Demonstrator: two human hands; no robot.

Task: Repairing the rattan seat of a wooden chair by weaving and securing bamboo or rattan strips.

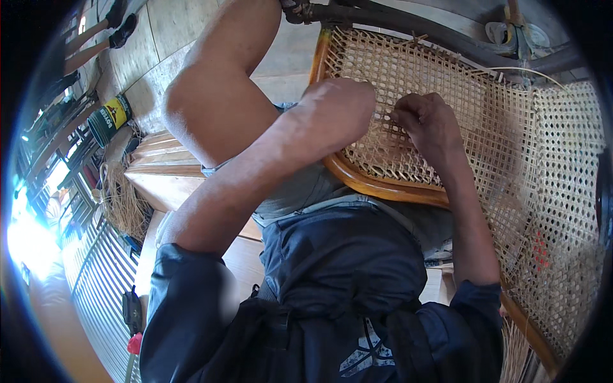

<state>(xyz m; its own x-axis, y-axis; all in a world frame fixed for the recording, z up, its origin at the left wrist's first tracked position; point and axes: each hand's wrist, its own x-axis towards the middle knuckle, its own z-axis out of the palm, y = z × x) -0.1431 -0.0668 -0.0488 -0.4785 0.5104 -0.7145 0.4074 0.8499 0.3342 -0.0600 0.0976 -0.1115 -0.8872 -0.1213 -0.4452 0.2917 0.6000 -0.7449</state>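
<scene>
A woven cane panel in a curved, varnished wooden frame lies across my lap, its open lattice made of pale strips. Over the left part of the weave, my left hand is curled closed with its back toward me; whatever its fingers hold is hidden. Just to the right, my right hand is also closed, thumb and fingertips pinched together close above the lattice. Anything between those fingertips is too small to make out. A loose cane strip arcs out past the panel's far edge.
A second woven section joins the panel on the right. Dark curved poles run behind the far edge. On the left are a yellow and dark green can, a bundle of loose fibre strips and another person's legs.
</scene>
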